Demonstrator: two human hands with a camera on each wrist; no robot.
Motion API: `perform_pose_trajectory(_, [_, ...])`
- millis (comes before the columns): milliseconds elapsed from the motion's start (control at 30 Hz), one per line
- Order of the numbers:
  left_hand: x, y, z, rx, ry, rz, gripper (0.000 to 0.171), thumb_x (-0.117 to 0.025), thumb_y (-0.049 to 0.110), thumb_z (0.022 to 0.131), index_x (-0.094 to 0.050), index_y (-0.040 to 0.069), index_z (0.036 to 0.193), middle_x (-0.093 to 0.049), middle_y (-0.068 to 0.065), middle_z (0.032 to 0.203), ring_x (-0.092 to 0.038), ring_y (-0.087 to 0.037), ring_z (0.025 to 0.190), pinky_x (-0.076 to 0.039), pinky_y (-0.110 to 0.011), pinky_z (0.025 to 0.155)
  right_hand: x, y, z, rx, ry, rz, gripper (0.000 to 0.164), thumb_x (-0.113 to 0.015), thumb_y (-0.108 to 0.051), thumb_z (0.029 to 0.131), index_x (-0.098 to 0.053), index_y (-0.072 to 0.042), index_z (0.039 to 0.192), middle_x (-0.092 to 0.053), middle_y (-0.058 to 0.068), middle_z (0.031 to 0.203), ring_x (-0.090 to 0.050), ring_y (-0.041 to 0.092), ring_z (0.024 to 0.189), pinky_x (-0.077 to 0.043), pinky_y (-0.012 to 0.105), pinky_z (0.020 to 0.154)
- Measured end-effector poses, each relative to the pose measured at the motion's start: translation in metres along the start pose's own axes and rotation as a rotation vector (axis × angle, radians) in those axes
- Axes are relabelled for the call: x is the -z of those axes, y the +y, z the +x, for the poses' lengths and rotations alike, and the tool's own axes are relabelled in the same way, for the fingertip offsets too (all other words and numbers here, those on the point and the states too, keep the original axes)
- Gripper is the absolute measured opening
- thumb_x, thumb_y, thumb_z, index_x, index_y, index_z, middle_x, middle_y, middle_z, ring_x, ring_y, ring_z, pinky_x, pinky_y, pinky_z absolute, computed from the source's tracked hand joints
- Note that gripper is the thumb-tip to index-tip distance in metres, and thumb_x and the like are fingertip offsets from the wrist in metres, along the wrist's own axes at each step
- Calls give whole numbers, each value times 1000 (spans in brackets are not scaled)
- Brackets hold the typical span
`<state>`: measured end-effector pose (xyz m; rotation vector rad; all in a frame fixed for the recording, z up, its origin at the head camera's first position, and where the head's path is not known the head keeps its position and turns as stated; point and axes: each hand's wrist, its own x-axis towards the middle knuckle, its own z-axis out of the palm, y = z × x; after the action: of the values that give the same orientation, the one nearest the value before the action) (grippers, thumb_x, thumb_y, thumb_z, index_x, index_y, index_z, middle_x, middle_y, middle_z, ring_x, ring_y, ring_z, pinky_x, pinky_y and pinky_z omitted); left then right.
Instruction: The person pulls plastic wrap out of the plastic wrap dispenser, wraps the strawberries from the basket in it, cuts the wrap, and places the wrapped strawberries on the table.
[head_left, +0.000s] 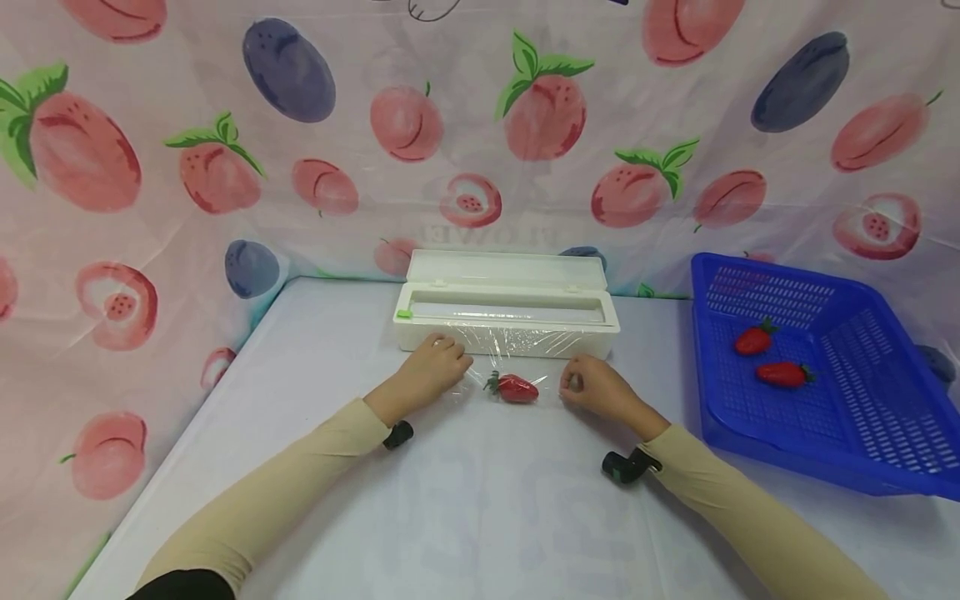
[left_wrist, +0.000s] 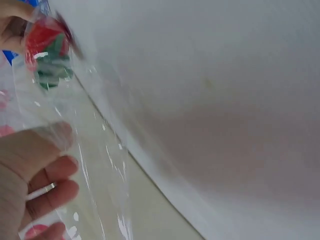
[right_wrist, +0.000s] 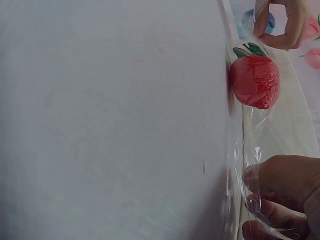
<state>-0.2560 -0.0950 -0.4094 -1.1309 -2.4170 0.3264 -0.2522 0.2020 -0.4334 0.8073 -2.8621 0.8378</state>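
A red strawberry with green leaves lies on the white table under clear cling film. The film stretches from the front of a white cling film dispenser, whose lid stands up at the back. On the strawberry's left, my left hand pinches one side of the film, which covers the thumb tip in the left wrist view. My right hand pinches the film on the other side, thumb against fingers. In the right wrist view the film clings in wrinkles to the strawberry's surface.
To the right stands a blue plastic basket holding two more strawberries. A small green slider sits at the dispenser's left end. Behind the table hangs a fruit-printed cloth.
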Motion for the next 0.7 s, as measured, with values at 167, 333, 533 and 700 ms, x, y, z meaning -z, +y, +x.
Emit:
perform_pose_trajectory(167, [-2,-12,-6,-75,3,2,15,-70,22,79,-62,12,88,-64,-1,84,-61,-21,87,-46,-36,88,2,3,-2,5,7,24,9,-68,-8,78,-62,-10,72,-53,3,72,-47,13,66,-38,25,58])
perform_pose_trajectory(333, [-4,-20,-13,-60,0,1,8,-67,14,82,-63,12,88,-64,-1,82,-61,-20,85,-47,-35,86,6,4,-3,-98,-21,14,6,-67,-6,81,-64,-7,76,-57,4,76,-48,13,69,-38,24,61])
perform_pose_trajectory(533, [9,-11,-8,45,152,-63,10,-65,4,82,-62,9,90,-62,-5,85,-61,-23,86,-48,-37,87,12,-6,-3,-160,0,-13,7,-63,-12,87,-65,-6,86,-62,6,84,-54,17,75,-45,28,65])
perform_pose_trajectory(700, [30,8,4,26,225,-61,15,-65,6,82,-64,10,96,-65,-4,91,-62,-22,91,-47,-36,91,12,-22,2,-113,46,-35,10,-63,-11,87,-65,-4,94,-66,10,92,-59,23,85,-51,38,74])
